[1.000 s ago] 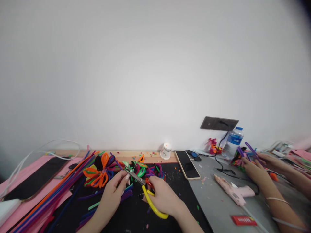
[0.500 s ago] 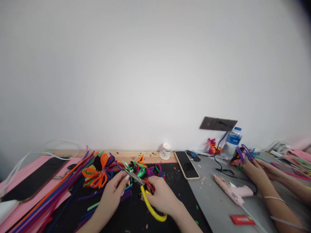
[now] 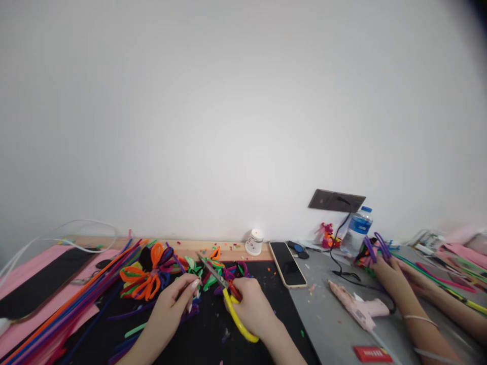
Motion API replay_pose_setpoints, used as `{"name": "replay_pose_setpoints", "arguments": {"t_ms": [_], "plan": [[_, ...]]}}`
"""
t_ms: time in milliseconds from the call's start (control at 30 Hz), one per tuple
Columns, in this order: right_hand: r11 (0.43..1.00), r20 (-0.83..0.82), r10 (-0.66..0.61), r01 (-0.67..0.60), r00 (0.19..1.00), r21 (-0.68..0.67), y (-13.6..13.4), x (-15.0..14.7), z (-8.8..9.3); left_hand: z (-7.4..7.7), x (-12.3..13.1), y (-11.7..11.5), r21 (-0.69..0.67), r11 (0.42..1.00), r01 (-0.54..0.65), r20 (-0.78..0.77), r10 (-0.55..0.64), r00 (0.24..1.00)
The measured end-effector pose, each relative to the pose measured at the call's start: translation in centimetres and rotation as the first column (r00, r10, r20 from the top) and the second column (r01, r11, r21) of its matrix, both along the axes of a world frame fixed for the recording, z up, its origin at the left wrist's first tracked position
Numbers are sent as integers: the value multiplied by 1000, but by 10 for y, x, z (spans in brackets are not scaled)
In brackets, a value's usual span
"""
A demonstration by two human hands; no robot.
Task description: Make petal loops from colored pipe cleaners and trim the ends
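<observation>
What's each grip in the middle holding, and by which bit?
The right grip holds scissors by their yellow-and-red handles. For the left grip, it can't be told whether something small is pinched there.

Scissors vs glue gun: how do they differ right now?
Use: the scissors are in the right hand; the glue gun lies unheld.
Colour: the scissors have metal blades with yellow and red on the handles; the glue gun is pale pink.
Place: the scissors are over the black mat, the glue gun on the grey surface.
Shared: both point up-left in view.
</observation>
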State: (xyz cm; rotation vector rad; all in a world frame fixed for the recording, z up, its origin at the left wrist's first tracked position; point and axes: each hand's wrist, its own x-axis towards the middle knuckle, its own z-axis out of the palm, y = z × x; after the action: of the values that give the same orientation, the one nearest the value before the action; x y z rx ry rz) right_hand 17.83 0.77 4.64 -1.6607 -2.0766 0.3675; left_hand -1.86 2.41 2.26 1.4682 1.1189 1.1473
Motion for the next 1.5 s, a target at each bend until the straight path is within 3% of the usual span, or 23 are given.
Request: {"name": "replay_pose_setpoints", "arguments": {"t_ms": [133,267,433,567,667,733,800,867,1067,1267,1367,1500], "plan": [[980,57,-193,190,979,65,10,14,5,4,-1,0,33,999,-19,5,19,1000],[908,104,-419,415,902,63,23,43,0,9,-1,-1,51,998,-24,-6,24,1000],[873,120,-487,488,865,22,32,67,-17,7,2,-3,-133,991,-28,113,43,993],[890,38,-438,426,898,164,30,62,-12,4,7,-5,-264,963,47,305,37,952],[929,-146,-231,263,962,261,22,43,0,5,10,-7,-311,943,119,444,33,895],[987,-256,-7,48,967,152,14,26,5,6,11,-8,-350,928,130,475,56,878],[982,-327,187,-179,926,55,6,7,5,8,12,-10,-381,913,144,479,62,876],[963,-383,259,-268,887,31,0,-7,1,10,13,-11,-390,906,164,467,41,883],[992,-555,114,-125,824,19,2,-16,-13,6,16,-12,-312,919,241,279,-154,948],[985,-742,66,-162,667,-58,4,-18,-16,-6,24,-18,-366,829,423,233,-358,904],[980,-723,104,-195,683,-43,1,-21,-14,-7,27,-20,-400,810,430,230,-365,902],[987,-593,138,-158,793,18,-3,-24,-10,-5,27,-21,-393,834,386,188,-338,922]]}}
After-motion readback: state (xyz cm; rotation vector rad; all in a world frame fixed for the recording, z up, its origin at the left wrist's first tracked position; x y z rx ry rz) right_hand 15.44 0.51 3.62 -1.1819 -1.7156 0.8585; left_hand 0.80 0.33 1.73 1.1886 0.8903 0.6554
